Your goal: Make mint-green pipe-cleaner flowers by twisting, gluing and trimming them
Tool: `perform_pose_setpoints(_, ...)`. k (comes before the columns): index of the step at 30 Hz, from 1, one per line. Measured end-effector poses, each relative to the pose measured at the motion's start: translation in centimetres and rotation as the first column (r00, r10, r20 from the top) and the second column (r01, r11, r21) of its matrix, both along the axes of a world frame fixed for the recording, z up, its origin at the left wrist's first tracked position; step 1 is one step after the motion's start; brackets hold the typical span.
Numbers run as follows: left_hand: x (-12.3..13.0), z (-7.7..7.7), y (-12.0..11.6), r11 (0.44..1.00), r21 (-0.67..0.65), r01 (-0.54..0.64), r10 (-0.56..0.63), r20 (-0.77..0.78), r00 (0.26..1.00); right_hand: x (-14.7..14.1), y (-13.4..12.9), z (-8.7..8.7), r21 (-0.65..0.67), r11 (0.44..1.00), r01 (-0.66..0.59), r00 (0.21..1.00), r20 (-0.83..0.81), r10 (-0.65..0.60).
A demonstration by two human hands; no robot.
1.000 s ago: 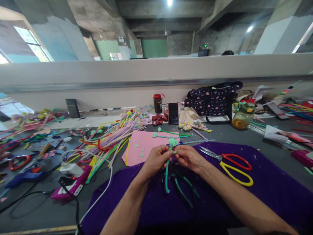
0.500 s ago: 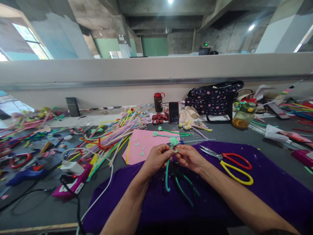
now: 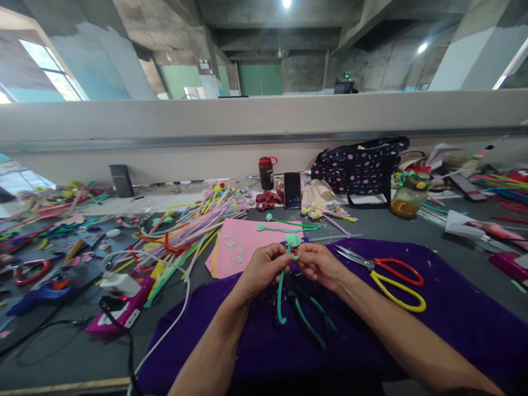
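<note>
Between my two hands is a mint-green pipe-cleaner flower, its curled head up and its stem hanging down to a hooked end. My left hand is closed in a pinch around the stem just under the head. Close beside it, my right hand pinches a small pale green piece against the stem; fingers partly hide it. Below the hands, dark green-handled pliers lie on the purple cloth. Scissors with one red and one yellow handle rest right of my right hand.
A pink sheet with pale scraps lies ahead, with green stems at its edge. Pipe-cleaner bundles, a magenta power strip and a white cable are leftward. Behind stand a phone, bottle, bag and jar.
My right fingers have shifted slightly at the stem, and the small pale green piece between them shows at a different angle. My left hand keeps its pinch; the surroundings look the same.
</note>
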State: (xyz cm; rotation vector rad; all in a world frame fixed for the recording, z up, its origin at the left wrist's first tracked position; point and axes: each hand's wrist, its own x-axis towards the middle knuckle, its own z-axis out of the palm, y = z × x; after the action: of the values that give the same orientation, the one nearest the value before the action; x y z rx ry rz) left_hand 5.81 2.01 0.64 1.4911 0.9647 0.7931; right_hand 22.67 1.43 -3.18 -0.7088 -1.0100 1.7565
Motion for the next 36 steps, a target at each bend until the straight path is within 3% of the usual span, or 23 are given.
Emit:
perform_pose_setpoints(10, 0.0, -0.2, 0.1, 0.998, -0.043, 0.044, -0.040, 0.074, 0.996, 0.1, -0.5, 0.5, 0.017, 0.989, -0.149, 0.986, -0.074, 0.150)
perform_pose_setpoints(18, 0.2, 0.3, -0.4, 0.992, -0.091, 0.086, -0.073, 0.133, 0.988, -0.2, -0.8, 0.4, 0.053, 0.982, -0.180, 0.980, -0.082, 0.184)
perform_pose_setpoints(24, -0.1, 0.2, -0.1, 0.992, -0.118, 0.036, -0.018, 0.154, 0.988, 0.8, -0.1, 1.1, 0.091, 0.996, -0.003, 1.000, 0.020, 0.002)
perform_pose_setpoints(30, -1.2, 0.6, 0.6, 0.975, -0.218, 0.046, 0.035, 0.353, 0.935, 3.9, 1.5, 2.1, 0.144, 0.948, 0.284, 0.957, 0.008, -0.289)
perform_pose_setpoints(36, -1.1, 0.4, 0.6, 0.981, -0.191, 0.043, 0.005, 0.245, 0.970, 3.7, 1.3, 2.0, 0.166, 0.949, 0.268, 0.942, 0.164, -0.294)
